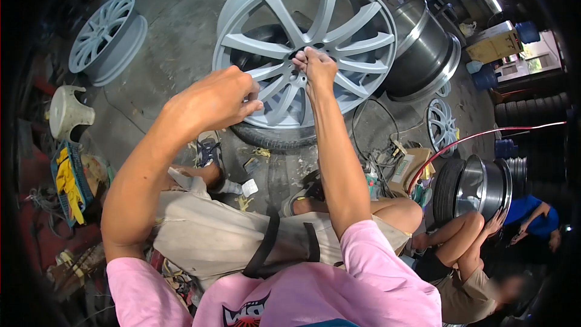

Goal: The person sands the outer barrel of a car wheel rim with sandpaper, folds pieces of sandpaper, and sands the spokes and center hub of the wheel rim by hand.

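A silver-grey multi-spoke car wheel rim (pixel 330 9) lies face up in front of me, resting on a black tyre (pixel 272 137). My right hand (pixel 318 68) is over the rim's hub, fingers pinched together around something too small or hidden to make out. My left hand (pixel 212 98) hovers at the rim's near left edge, its fingers curled in and the thumb pointing right. Whatever may lie inside the left fingers is hidden. Beige cloth (pixel 212 233) covers my lap.
Another grey rim (pixel 109 39) stands at the left by a white stool (pixel 69 112) and a basket (pixel 82 188). Bare metal barrels (pixel 417 48) stand at right. A red hose (pixel 466 137) crosses near a cardboard box (pixel 411 169). A co-worker (pixel 463 290) sits lower right, touching a wheel.
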`<control>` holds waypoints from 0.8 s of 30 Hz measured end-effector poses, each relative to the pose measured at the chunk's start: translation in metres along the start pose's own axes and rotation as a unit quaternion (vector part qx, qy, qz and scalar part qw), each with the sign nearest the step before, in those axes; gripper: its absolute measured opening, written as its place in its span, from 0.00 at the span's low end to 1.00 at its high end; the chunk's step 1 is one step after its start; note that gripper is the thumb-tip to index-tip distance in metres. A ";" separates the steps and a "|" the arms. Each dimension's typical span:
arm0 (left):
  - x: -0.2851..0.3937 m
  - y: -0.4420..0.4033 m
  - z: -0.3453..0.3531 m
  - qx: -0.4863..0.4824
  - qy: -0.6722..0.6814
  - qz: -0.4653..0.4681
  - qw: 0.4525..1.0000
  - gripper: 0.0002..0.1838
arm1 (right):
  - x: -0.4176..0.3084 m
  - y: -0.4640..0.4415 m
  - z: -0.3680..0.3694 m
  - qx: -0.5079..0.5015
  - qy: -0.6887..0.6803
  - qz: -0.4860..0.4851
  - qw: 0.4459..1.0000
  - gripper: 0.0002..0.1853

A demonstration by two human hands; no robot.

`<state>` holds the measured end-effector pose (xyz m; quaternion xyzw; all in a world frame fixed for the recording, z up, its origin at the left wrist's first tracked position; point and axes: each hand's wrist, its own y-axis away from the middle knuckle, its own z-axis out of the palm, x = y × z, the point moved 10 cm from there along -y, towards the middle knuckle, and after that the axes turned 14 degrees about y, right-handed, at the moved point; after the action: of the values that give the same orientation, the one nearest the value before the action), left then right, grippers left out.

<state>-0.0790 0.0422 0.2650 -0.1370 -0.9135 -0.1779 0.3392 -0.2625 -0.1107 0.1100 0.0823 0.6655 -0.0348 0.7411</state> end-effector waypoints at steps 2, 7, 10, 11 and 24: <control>0.002 -0.004 -0.010 0.059 -0.001 0.057 0.997 0.13 | 0.011 -0.004 0.007 0.004 -0.037 0.084 0.996 0.10; 0.008 -0.003 -0.081 0.333 -0.022 0.188 0.924 0.15 | 0.004 0.029 -0.001 -0.036 -0.158 0.082 0.983 0.05; -0.003 -0.009 -0.094 0.398 -0.044 0.195 0.895 0.19 | 0.013 0.031 0.002 -0.017 -0.158 0.083 0.984 0.06; -0.008 -0.016 -0.093 0.405 -0.040 0.177 0.896 0.21 | 0.013 0.023 0.006 -0.009 -0.172 0.084 0.981 0.06; -0.047 -0.071 -0.092 0.340 0.004 0.143 0.929 0.16 | 0.011 0.011 0.001 0.025 -0.125 0.102 0.987 0.07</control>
<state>-0.0189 -0.0661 0.2822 -0.1423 -0.8885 0.1933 0.3911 -0.2580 -0.0991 0.1000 0.1628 0.5547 0.0141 0.8159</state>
